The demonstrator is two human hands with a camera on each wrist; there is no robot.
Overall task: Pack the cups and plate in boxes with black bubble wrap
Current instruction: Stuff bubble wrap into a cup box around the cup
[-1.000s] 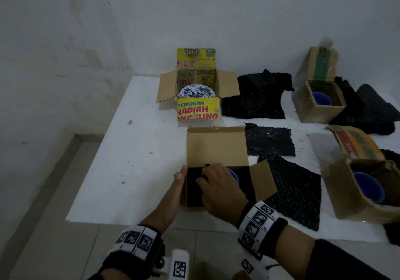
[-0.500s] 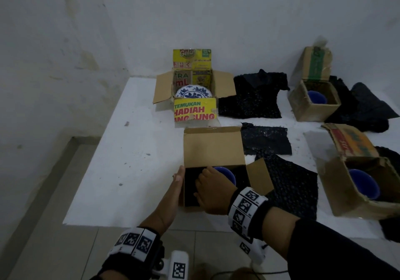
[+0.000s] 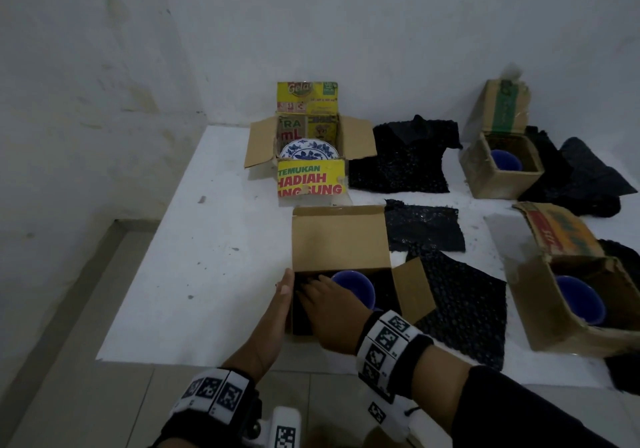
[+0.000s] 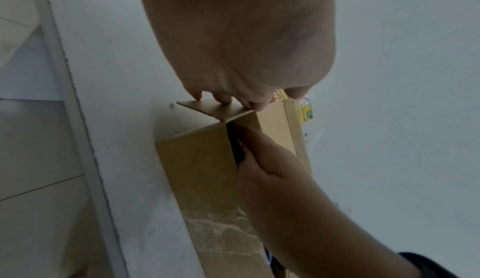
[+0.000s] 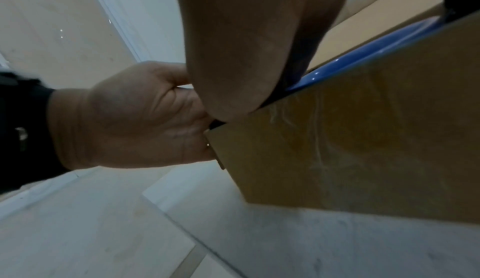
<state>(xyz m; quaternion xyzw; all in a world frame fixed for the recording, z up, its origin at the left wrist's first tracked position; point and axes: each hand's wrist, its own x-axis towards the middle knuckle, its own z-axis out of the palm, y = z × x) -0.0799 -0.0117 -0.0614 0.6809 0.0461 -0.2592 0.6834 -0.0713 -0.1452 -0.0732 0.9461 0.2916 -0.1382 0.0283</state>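
Fingers point(image 3: 313, 283) hidden inside box point(image 3: 339, 236).

A white tabletop point(image 3: 194, 274) fills the corner of stained whitewashed walls point(image 3: 104, 84); pale tiled floor point(image 3: 69, 361) lies below it, dimly lit.

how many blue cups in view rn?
3. One blue cup in the near cardboard box by both hands, one in the far-right box, one in the near-right tilted box. Others may be hidden.
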